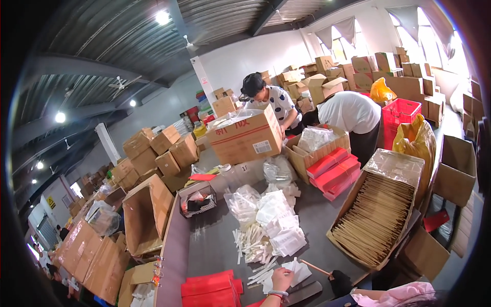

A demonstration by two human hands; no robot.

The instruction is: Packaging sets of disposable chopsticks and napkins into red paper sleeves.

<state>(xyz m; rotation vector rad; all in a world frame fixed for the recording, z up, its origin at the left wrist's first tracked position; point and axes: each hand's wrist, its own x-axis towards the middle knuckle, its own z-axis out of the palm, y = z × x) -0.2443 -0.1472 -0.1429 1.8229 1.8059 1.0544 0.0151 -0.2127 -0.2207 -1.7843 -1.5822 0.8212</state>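
My left hand [282,279], with a red band and a pale bangle at the wrist, rests curled over white paper pieces [302,272] at the table's near side. Its fingertips are closed, and what they pinch is too small to make out. To the right, my right hand [340,283] wears a black glove and grips one end of a thin wooden stick [314,266], which points up-left toward the paper. Beyond the left hand lies a heap of white strips [255,249] and flat white packets [279,220]. Flat red sleeves [210,291] are stacked at the near left.
A carton of tightly packed brown sticks [378,220] stands on the right. Red packs [335,171] lie beside an open carton [296,162] farther back. A wire basket [198,202] sits at the left edge. Across the table, one person [279,100] stands and another [353,112] bends over.
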